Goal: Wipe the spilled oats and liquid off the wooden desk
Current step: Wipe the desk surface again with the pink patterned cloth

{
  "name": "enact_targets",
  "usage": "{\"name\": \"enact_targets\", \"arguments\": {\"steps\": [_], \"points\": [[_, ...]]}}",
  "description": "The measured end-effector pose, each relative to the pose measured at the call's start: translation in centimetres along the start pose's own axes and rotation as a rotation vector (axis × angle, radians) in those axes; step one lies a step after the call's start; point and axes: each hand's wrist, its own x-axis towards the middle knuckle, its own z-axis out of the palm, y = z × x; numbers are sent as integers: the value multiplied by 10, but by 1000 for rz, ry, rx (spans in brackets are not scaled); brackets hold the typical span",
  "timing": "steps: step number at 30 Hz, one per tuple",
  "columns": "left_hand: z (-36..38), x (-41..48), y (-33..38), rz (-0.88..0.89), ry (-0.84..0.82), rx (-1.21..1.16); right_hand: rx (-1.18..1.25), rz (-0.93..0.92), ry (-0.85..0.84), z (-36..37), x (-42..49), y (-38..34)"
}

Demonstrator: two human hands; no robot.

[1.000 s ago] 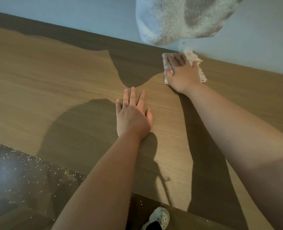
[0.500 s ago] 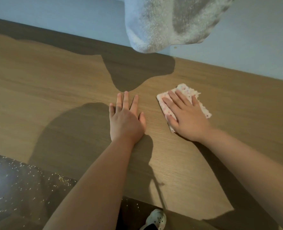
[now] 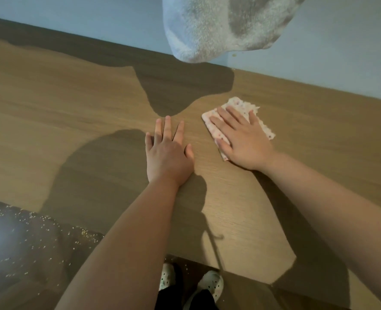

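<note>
A pale, pink-speckled square wiping cloth (image 3: 238,104) lies flat on the light brown wood-grain bench (image 3: 73,104), right of centre and nearer the back edge than the front. The right hand (image 3: 244,139) lies palm-down on top of it, fingers straight and slightly spread, pressing it against the wood. The cloth's far corner and right-hand edge show beyond the fingertips and the side of the hand, and a narrow strip shows along the thumb side.

The left hand (image 3: 168,156) rests flat on the bare bench just to the left of the cloth, apart from it, with fingers straight and fanned a little and the thumb out towards the right hand. It holds nothing. Both bare forearms reach in from the near edge.

A fluffy white towel (image 3: 207,30) hangs in front of the pale blue wall (image 3: 341,52) above the back of the bench and throws a dark shadow onto the wood just beyond the left fingertips. Another broad shadow lies to the left of the left arm.

Below the front edge, the dark floor (image 3: 11,265) at lower left is strewn with small pale oat flakes (image 3: 42,218). A pair of white perforated clogs (image 3: 209,285) shows between the arms.
</note>
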Motion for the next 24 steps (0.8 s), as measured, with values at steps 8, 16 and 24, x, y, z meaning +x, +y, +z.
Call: {"name": "enact_targets", "arguments": {"steps": [8,16,24], "points": [[2,-2,-2,38,62,-23,98,492,73,16,-40,-17],[0,0,-1,96,-29,73,48,327,22,22,-100,-5],[0,1,10,65,-69,155,13,-2,40,40,-154,-54]]}}
